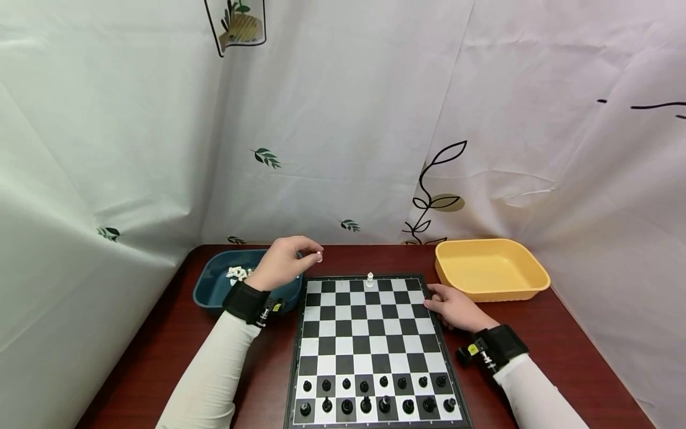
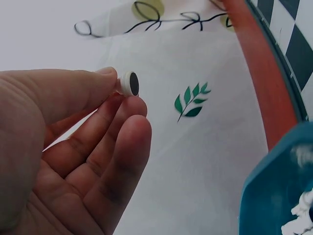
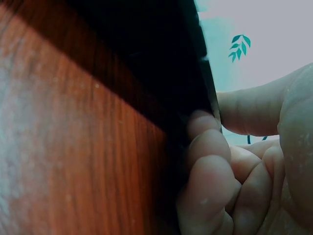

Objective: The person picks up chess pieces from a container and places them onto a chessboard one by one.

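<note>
A chessboard [image 1: 370, 333] lies on the dark red table. Black pieces [image 1: 375, 396] fill its two near rows, and one white piece [image 1: 370, 279] stands on the far row. My left hand [image 1: 286, 262] hovers above the board's far left corner and pinches a small white chess piece [image 1: 319, 257] between thumb and fingertips; its dark round base [image 2: 132, 83] shows in the left wrist view. My right hand [image 1: 452, 307] rests at the board's right edge [image 3: 205, 93], thumb on top and fingers curled against the side.
A blue bin [image 1: 214, 289] holding white pieces [image 1: 238, 273] sits left of the board, behind my left hand. A yellow tray [image 1: 490, 268] stands at the back right. White leaf-printed curtains close in the table on three sides.
</note>
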Available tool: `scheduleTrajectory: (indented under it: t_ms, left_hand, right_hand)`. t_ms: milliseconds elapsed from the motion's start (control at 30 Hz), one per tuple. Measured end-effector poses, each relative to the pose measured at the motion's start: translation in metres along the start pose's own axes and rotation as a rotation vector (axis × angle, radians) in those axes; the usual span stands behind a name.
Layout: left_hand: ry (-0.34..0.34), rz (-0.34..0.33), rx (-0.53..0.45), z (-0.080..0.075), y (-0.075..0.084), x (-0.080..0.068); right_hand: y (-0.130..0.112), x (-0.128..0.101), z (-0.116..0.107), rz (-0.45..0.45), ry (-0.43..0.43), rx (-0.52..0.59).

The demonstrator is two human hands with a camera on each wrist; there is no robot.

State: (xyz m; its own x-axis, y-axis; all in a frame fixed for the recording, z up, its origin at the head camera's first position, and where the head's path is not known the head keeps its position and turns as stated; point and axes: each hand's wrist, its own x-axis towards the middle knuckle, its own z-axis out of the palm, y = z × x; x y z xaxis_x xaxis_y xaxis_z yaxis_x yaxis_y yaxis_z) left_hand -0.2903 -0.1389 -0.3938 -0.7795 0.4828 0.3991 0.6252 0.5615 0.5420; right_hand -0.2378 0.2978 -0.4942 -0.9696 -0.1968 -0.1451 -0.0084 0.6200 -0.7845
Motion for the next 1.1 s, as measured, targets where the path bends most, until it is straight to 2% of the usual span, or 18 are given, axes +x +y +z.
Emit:
scheduleTrajectory:
  t_ms: [433, 667, 933, 1100]
  left_hand:
    - [-0.131, 0.028, 0.078, 0.029, 0.022, 0.015]
    - [-0.216, 0.12, 0.141, 0.047, 0.034, 0.024]
    - [-0.309, 0.211, 0.156, 0.072, 0.056, 0.037]
    - [-0.345, 0.251, 0.161, 0.089, 0.066, 0.045]
  right_hand:
    - [0.0, -0.002, -0.004, -0.027, -0.028, 0.025]
    - [0.002, -0.001, -0.007, -0.019, -0.043, 0.042]
    - [0.004, -0.002, -0.007, -0.03, -0.052, 0.074]
    - [0.003, -0.002, -0.006, -0.025, -0.052, 0.074]
